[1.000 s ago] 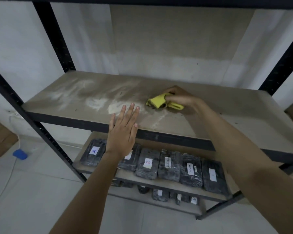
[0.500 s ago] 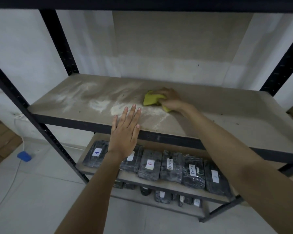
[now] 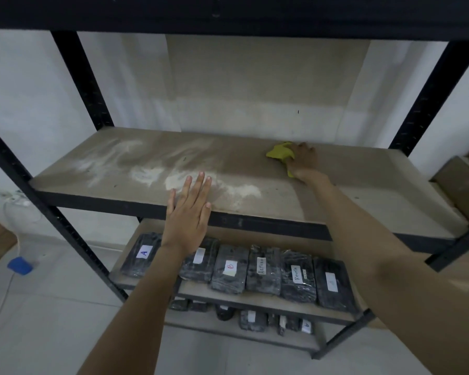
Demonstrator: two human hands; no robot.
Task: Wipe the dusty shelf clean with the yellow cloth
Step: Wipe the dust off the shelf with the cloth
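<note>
While left hand (image 3: 189, 212) rests, right hand (image 3: 303, 161) grips cloth (image 3: 279, 153).

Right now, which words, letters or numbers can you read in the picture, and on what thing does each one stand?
"A": white label on the leftmost black packet on the lower shelf.
"B", in red: label on the third packet.
"RETURN", handwritten: label on the fourth packet.
Fifth packet's label: handwritten, perhaps "Return", too blurred to be sure.
The second and sixth packets' labels, and those on the bottom shelf, cannot be read.
</note>
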